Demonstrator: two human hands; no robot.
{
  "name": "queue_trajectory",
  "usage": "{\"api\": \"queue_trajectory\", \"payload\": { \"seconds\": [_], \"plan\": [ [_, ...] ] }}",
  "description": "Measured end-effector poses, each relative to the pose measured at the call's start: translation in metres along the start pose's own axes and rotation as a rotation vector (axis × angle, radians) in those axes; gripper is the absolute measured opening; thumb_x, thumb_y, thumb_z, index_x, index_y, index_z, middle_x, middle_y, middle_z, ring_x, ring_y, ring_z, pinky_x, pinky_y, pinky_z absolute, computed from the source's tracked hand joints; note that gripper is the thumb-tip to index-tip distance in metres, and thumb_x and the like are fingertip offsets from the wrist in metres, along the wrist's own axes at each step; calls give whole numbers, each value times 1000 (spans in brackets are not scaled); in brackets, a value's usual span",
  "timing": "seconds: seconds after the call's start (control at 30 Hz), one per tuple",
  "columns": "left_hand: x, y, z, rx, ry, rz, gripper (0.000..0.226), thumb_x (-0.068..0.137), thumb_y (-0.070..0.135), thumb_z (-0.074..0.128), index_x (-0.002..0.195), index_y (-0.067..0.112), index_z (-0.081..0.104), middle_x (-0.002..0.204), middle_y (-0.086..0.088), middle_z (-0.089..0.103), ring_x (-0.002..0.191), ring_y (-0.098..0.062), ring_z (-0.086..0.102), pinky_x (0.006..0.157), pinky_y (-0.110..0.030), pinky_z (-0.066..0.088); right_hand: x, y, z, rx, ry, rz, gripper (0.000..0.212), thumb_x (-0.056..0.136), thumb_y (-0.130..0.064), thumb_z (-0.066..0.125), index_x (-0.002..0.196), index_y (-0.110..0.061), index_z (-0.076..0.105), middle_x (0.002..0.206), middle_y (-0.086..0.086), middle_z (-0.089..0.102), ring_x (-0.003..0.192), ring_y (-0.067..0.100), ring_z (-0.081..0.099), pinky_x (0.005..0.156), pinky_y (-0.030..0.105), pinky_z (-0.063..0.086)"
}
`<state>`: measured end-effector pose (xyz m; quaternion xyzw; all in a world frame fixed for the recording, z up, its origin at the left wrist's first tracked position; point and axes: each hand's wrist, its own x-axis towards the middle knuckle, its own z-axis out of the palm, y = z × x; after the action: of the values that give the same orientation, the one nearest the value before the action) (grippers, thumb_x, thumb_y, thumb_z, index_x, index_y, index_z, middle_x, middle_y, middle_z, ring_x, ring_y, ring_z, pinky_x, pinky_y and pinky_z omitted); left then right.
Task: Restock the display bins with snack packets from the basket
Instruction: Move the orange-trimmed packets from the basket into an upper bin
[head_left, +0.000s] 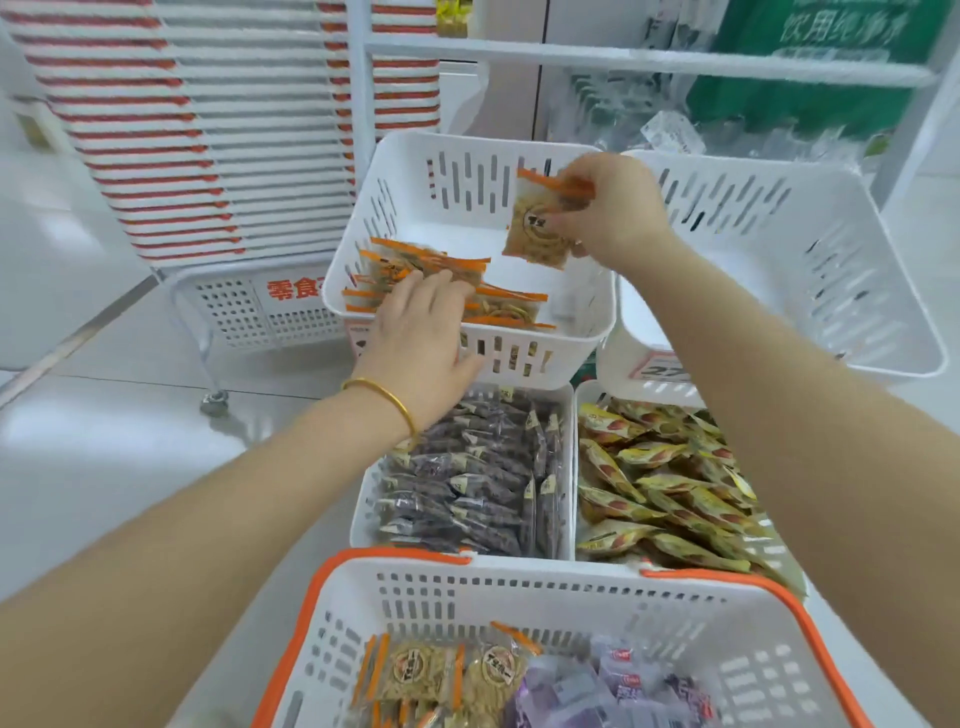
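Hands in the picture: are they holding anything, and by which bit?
The right hand pinches an orange-edged snack packet by its right edge, over the white bin. The left hand rests on packets in that bin, gripping nothing.

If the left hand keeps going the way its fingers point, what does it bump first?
Probably the orange-edged clear snack packets in the white slotted plastic bin; the left hand seems to touch them with its fingertips.

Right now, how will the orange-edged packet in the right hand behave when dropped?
Probably light: the right hand pinches the orange-edged packet by one side alone. It hangs flat, so likely stiff. Glossy film may slide over packets in the bin.
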<state>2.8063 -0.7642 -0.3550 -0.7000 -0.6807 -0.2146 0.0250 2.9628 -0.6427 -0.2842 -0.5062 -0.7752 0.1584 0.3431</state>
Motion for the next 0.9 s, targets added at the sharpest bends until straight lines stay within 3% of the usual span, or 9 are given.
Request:
{"api": "queue_trajectory", "payload": {
  "seconds": [0.07, 0.17, 0.27, 0.37, 0.47, 0.6, 0.73, 0.8, 0.9],
  "plan": [
    [4, -9, 12, 106, -14, 18, 63, 91, 39, 52, 144, 19, 26, 157, -5, 13, 145, -25, 3, 118, -43, 2, 20, 8, 26, -190, -63, 37, 21, 84, -7, 64, 104, -9, 63, 105, 12, 64, 94, 30, 61, 81, 38, 52],
    [4, -18, 24, 181, 21, 53, 63, 90, 43, 50, 144, 20, 28, 156, -6, 15, 145, -26, 3, 116, -45, -5, 31, 15, 53, -346, -268, 88, 25, 88, -2, 56, 112, -9, 62, 112, 10, 61, 96, 25, 56, 75, 29, 46],
    [0, -23, 29, 209, 43, 95, 63, 88, 40, 53, 143, 17, 33, 155, -9, 21, 145, -28, 8, 115, -45, -6, 32, 13, 61, -186, -507, 230, 30, 93, -2, 42, 117, -3, 60, 109, 13, 61, 90, 23, 58, 79, 33, 55],
    [-1, -24, 27, 195, 34, 103, 63, 86, 37, 57, 142, 15, 36, 153, -11, 25, 144, -30, 11, 116, -45, -3, 30, 7, 58, -62, -624, 329, 42, 87, 5, 32, 119, -1, 58, 119, 19, 58, 100, 28, 59, 85, 42, 55],
    [-8, -22, 18, 126, 57, 115, 60, 83, 28, 63, 136, 10, 43, 148, -15, 34, 141, -34, 19, 117, -51, 9, 22, -1, 47, -83, -615, 347, 48, 89, 5, 30, 133, -5, 47, 133, 16, 48, 112, 30, 52, 89, 43, 51],
    [-41, -17, 5, 11, 98, 99, 51, 82, 23, 60, 129, 6, 48, 144, -17, 39, 138, -35, 25, 115, -50, 20, -3, -11, 26, -185, -420, 191, 49, 93, 2, 30, 141, -8, 38, 142, 16, 41, 126, 32, 44, 103, 38, 40],
    [-106, -9, -7, -77, 0, 54, 47, 81, 19, 55, 126, 5, 51, 138, -16, 42, 134, -34, 30, 114, -41, 20, -88, -35, 6, 30, -155, 40, 46, 92, 2, 34, 134, -13, 46, 134, 5, 49, 122, 20, 45, 93, 25, 36],
    [-145, -9, -8, -90, -114, 22, 49, 83, 18, 54, 130, 6, 47, 139, -14, 41, 134, -32, 29, 111, -27, 12, -150, -35, 17, 145, -180, 13, 41, 92, 1, 37, 126, -15, 53, 121, -2, 54, 107, 14, 51, 85, 25, 41],
    [-204, -10, -6, -135, -308, -104, 52, 90, 22, 50, 139, 14, 35, 145, -5, 33, 135, -23, 24, 103, -18, 11, -236, -6, 73, 166, -460, 109, 39, 90, 3, 39, 119, -13, 59, 115, 0, 60, 105, 17, 57, 85, 29, 47]
  ]
}}
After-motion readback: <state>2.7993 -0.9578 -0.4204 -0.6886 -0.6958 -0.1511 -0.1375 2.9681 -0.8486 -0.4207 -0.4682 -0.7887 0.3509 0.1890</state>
